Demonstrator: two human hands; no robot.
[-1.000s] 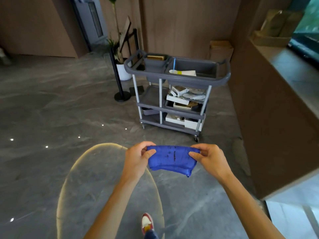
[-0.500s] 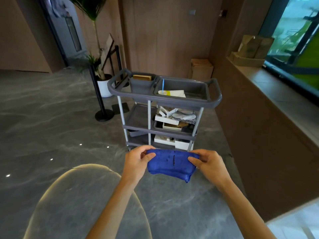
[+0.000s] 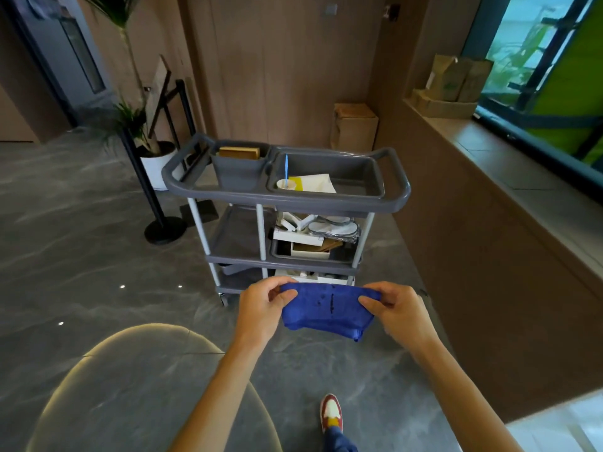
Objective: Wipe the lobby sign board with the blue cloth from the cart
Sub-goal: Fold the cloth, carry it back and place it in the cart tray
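I've got the crumpled blue microfibre cloth [image 3: 328, 309] stretched between both hands at waist height, just in front of the grey plastic three-shelf cart [image 3: 287, 203]. My left hand [image 3: 261, 309] pinches its left edge w/ thumb and curled fingers; my right hand [image 3: 396, 309] pinches the right edge the same way. I hold it taut like this, I'd say, to open it out flat before wiping.

The tilted wooden sign board on its black stand [image 3: 158, 93] leans beside the potted plant in a white pot [image 3: 153, 158], well apart from me, past the cart's left end. Prob. that's the board to wipe, tho its face is turned away.

Cart's top right tray holds a paper cup w/ a blue straw [image 3: 286, 182] and white paper. The top left bin holds a brown block. Middle shelf: white boxes, wrapped plates.
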